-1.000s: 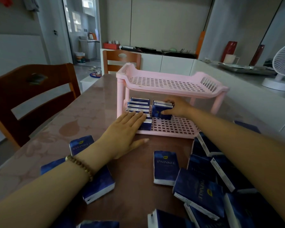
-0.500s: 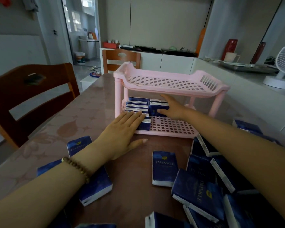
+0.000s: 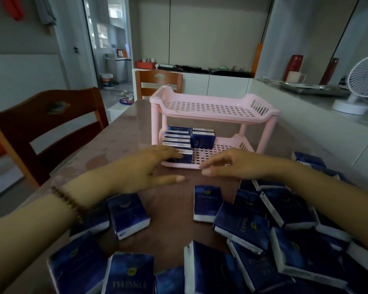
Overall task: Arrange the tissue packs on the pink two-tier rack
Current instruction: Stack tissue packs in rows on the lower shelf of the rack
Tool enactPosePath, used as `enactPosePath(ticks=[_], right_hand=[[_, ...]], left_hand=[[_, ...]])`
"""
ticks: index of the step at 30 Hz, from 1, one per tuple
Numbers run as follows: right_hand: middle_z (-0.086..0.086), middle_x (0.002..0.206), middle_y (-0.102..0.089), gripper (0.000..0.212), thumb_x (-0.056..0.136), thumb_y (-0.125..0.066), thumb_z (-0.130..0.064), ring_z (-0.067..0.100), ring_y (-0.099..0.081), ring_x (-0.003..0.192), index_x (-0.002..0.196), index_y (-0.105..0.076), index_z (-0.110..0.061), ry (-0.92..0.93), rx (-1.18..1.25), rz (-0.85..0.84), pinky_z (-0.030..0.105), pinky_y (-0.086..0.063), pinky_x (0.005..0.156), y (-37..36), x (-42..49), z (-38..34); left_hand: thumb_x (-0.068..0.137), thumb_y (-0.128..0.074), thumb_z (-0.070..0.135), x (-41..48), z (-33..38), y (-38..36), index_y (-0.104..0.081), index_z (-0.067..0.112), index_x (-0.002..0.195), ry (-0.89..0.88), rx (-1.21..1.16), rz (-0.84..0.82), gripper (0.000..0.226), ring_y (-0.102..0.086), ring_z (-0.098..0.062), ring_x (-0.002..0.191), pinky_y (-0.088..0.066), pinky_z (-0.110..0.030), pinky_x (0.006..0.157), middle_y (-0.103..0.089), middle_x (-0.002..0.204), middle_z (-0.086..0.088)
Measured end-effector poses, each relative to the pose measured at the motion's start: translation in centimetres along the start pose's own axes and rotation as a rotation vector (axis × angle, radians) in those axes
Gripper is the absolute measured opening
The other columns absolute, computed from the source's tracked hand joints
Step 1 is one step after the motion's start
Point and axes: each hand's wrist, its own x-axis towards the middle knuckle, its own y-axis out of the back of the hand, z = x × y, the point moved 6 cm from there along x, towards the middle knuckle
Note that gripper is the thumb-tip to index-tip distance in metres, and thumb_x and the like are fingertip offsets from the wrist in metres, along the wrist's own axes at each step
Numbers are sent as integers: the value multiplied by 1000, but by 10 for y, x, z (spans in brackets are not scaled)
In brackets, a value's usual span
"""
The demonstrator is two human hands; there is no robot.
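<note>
The pink two-tier rack (image 3: 212, 117) stands on the table ahead of me, its top tier bare. On the left of the lower tier several dark blue tissue packs (image 3: 176, 137) stand on edge in a row, and another short stack (image 3: 202, 136) sits beside them. My left hand (image 3: 145, 168) lies flat, its straight fingertips against the front pack (image 3: 186, 154) of the row. My right hand (image 3: 232, 164) hovers empty in front of the rack, fingers relaxed. Many loose packs (image 3: 206, 202) lie on the table near me.
The loose packs crowd the table's near and right side (image 3: 285, 211). Wooden chairs stand at the left (image 3: 49, 126) and behind the rack (image 3: 157, 80). A counter with a white fan (image 3: 363, 81) runs along the right. The brown table (image 3: 172, 211) shows between my hands.
My right hand has let go of the pack it set beside the row and drawn back out of the lower tier to the rack's front. My left hand stayed against the front pack.
</note>
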Motion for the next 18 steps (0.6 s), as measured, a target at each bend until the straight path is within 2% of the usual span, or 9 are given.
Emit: enactPosePath(ticks=[2, 4, 5, 8, 9, 11, 13, 15, 18], right_hand=[[-17, 122, -60, 58, 72, -63, -58, 1, -54, 112, 122, -60, -28, -91, -37, -97, 18, -39, 99, -13, -8, 6], [-15, 123, -59, 80, 59, -66, -70, 3, -57, 110, 126, -56, -28, -162, -82, -171, 24, -43, 100, -25, -9, 9], [-14, 119, -62, 78, 59, -69, -69, 5, -61, 104, 124, -58, -28, -179, -82, -205, 25, -47, 95, -29, -9, 10], [-12, 99, -68, 48, 71, -77, -41, 7, -66, 87, 113, -62, -24, -189, -46, -279, 23, -54, 77, -35, -8, 2], [-12, 98, -68, 45, 72, -79, -34, 7, -66, 86, 112, -62, -24, -184, -53, -284, 22, -54, 74, -36, -7, 0], [-10, 101, -68, 46, 69, -81, -32, 11, -65, 91, 110, -62, -23, -165, -107, -252, 25, -55, 77, -37, -1, -4], [-9, 104, -68, 49, 66, -83, -34, 12, -65, 95, 109, -61, -24, -116, -134, -220, 30, -53, 87, -40, 5, -9], [-10, 106, -66, 56, 65, -83, -32, 11, -64, 97, 113, -55, -25, -71, -73, -186, 32, -52, 92, -44, 11, -11], [-7, 115, -60, 62, 67, -83, -26, 10, -61, 103, 118, -47, -26, -22, 37, -84, 32, -50, 94, -44, 17, -11]], left_hand=[[77, -50, 64, -18, -13, -2, -35, 38, 137, 112, -50, -126, 67, -28, 7, 124, -21, -16, 103, -32, 147, 17], [67, -49, 77, -37, -32, -4, -31, 41, 138, 254, -47, -239, 82, -31, 0, 129, -25, -24, 106, -28, 149, 17], [60, -48, 82, -46, -42, -4, -27, 40, 140, 333, -24, -291, 93, -32, -6, 132, -28, -28, 107, -27, 151, 13], [57, -55, 79, -69, -60, -4, -11, 34, 147, 478, 32, -424, 110, -31, -16, 135, -32, -33, 106, -22, 153, 6], [55, -55, 79, -74, -63, -5, -7, 34, 147, 498, 38, -452, 113, -31, -17, 135, -32, -33, 106, -21, 153, 6], [53, -54, 80, -79, -64, -7, -1, 36, 146, 512, 34, -460, 116, -30, -17, 136, -31, -34, 107, -19, 154, 7], [50, -53, 83, -78, -65, -9, 4, 36, 146, 523, 33, -432, 121, -28, -18, 138, -28, -35, 109, -18, 155, 6], [46, -51, 85, -74, -69, -13, 6, 34, 147, 548, 24, -396, 126, -24, -21, 140, -25, -39, 111, -16, 156, 2], [52, -59, 79, -66, -67, -19, 4, 34, 147, 532, -52, -302, 122, -25, -23, 139, -27, -43, 113, -18, 155, 1]])
